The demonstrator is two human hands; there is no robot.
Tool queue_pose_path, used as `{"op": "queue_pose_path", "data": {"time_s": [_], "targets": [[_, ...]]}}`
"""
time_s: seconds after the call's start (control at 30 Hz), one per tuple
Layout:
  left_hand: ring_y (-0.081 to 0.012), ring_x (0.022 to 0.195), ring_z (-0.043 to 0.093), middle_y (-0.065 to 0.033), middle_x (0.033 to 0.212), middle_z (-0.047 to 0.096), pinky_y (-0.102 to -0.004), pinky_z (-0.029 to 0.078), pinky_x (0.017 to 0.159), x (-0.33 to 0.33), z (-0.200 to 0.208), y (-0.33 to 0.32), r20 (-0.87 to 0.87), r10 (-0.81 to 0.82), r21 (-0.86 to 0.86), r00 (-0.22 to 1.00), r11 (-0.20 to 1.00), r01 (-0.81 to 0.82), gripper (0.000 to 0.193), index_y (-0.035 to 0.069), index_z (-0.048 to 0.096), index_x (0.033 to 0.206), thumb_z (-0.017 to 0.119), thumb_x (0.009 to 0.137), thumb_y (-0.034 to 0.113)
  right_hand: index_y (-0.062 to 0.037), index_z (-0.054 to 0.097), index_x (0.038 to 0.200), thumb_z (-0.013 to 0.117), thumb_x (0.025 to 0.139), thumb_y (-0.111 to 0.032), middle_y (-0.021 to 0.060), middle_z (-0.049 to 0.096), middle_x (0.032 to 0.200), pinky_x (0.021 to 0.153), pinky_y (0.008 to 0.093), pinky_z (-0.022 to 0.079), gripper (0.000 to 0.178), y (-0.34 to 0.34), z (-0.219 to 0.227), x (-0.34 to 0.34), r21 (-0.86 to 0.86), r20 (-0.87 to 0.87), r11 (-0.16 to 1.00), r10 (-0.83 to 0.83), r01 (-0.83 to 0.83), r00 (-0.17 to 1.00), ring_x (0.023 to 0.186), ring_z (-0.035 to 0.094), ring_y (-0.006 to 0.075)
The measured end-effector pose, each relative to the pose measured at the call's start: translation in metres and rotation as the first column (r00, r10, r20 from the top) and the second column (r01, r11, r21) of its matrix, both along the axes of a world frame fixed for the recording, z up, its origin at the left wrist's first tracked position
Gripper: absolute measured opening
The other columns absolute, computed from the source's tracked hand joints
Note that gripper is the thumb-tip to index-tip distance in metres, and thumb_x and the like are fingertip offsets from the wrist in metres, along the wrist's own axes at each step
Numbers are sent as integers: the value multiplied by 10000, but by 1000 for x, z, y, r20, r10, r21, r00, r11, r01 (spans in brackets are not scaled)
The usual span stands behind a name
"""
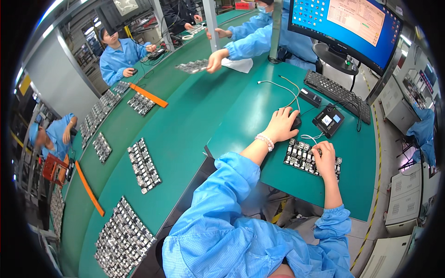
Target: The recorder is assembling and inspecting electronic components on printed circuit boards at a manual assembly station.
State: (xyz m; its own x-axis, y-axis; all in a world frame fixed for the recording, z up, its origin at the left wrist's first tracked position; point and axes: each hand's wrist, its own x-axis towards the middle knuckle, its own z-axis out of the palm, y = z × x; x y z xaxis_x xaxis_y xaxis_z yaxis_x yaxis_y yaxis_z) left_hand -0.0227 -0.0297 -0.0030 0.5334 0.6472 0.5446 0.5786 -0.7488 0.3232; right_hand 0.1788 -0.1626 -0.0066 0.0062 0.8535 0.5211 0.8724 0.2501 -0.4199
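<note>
My left hand (280,126), with a beaded bracelet at the wrist, lies over a dark computer mouse (297,122), its fingers curved round it. My right hand (325,156) is closed in a pinch above a panel of small circuit boards (296,156) that lies flat on the green bench. A thin white cable (311,137) runs from a black box with a small lit display (328,120) to my right fingertips; its end is hidden by them. The right part of the panel is partly covered by that hand.
A keyboard (336,95), a small black device (310,97) and a monitor (347,28) stand beyond my hands. On the left, board panels (144,166) and orange strips (90,187) lie along a green conveyor. Across it, a co-worker's hand (217,60) holds another panel (192,66).
</note>
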Motion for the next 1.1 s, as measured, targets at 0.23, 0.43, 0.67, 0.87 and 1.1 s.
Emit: {"op": "queue_pose_path", "data": {"time_s": [0.23,0.43,0.67,0.87,1.1], "targets": [[-226,562,596,-64,685,598,-315,489,507,-129,78,-52,109,-207,642,972,761,90,157,77,622,785,688,649,122,-45,599,769,681,769,-86,70,586,870,795,391,410,92,0,-2,5,-3,-23,1000,-12,12,1000,887,545,277],[-314,867,575,-132,917,588,-434,483,713,-364,62,24,172,732,466,659,529,-709,150,36,589,779,615,809,181,-9,588,772,645,784,-64,108,572,851,770,388,427,80,-3,4,-1,17,3,1000,-4,4,1000,842,535,287],[-344,1374,285,-107,1509,332,-460,285,1121,-509,-59,74,-539,799,-39,266,291,-956,567,197,506,1371,389,936,542,-65,641,764,701,724,-105,80,611,879,770,423,453,82,0,-1,6,52,-7,998,-20,20,1000,882,563,303],[-249,1448,170,49,1576,190,-639,239,1077,-520,-50,73,-651,727,-138,219,170,-976,553,200,389,1443,291,980,487,-91,645,799,685,801,-161,34,578,908,852,401,419,81,-5,1,1,-91,-45,992,-88,83,995,959,539,252],[-212,1376,345,16,1448,435,-534,298,1090,-528,-5,59,-533,845,269,36,210,-940,411,144,515,1331,420,983,341,-87,631,812,671,806,-141,38,569,909,878,393,409,68,-11,-2,6,-65,-62,994,-89,85,994,948,536,241]]}}
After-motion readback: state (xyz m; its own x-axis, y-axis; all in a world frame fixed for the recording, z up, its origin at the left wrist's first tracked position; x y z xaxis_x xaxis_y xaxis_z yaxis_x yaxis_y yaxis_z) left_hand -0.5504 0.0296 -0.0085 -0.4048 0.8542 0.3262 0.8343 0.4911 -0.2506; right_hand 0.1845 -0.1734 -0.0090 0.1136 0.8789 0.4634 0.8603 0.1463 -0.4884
